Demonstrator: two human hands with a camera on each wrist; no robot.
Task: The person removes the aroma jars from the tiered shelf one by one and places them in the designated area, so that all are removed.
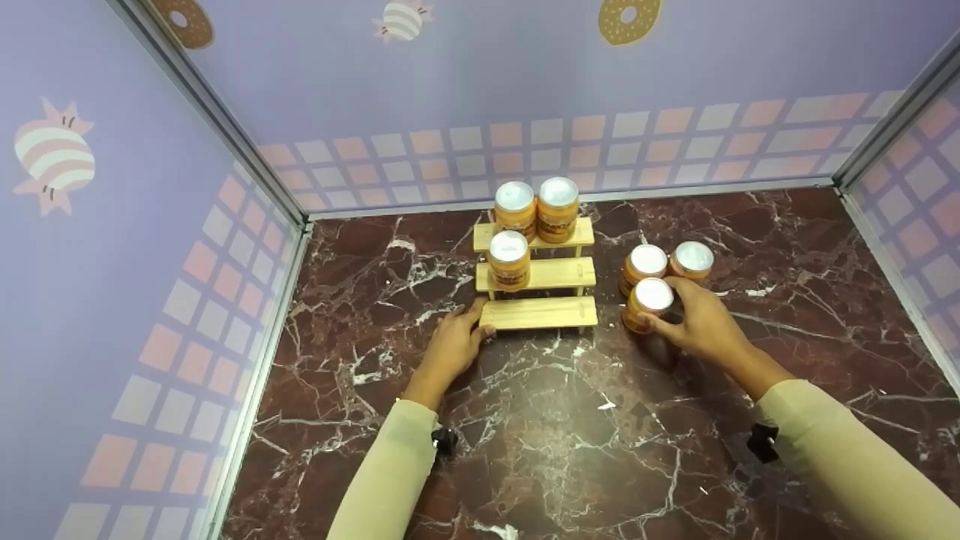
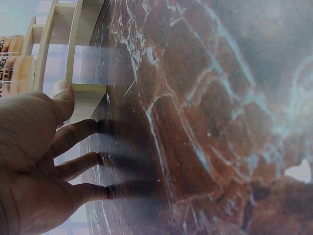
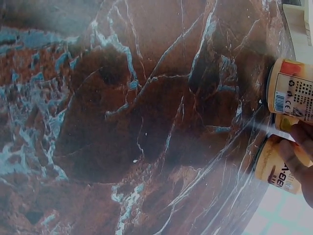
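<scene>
A three-step light wooden stand (image 1: pixel 538 313) holds two orange jars with pale silvery tops on its top step, left jar (image 1: pixel 515 214) and right jar (image 1: pixel 558 212). Another jar (image 1: pixel 508 264) sits at the left of the middle step. My left hand (image 1: pixel 451 346) touches the left end of the lowest step; the thumb (image 2: pixel 62 95) lies against its edge and the fingers extend beside it. My right hand (image 1: pixel 705 321) grips the front jar (image 1: pixel 643 309) of a group of three, thumb in front, fingers behind. Behind it stand a left jar (image 1: pixel 637 262) and a right jar (image 1: pixel 692 262).
The dark red marbled tabletop (image 1: pixel 540 435) lies under everything. A lilac wall (image 1: pixel 420 90) with pink and white squares rises behind the stand, and side walls flank the table. Small white scraps (image 1: pixel 606 406) are on the tabletop.
</scene>
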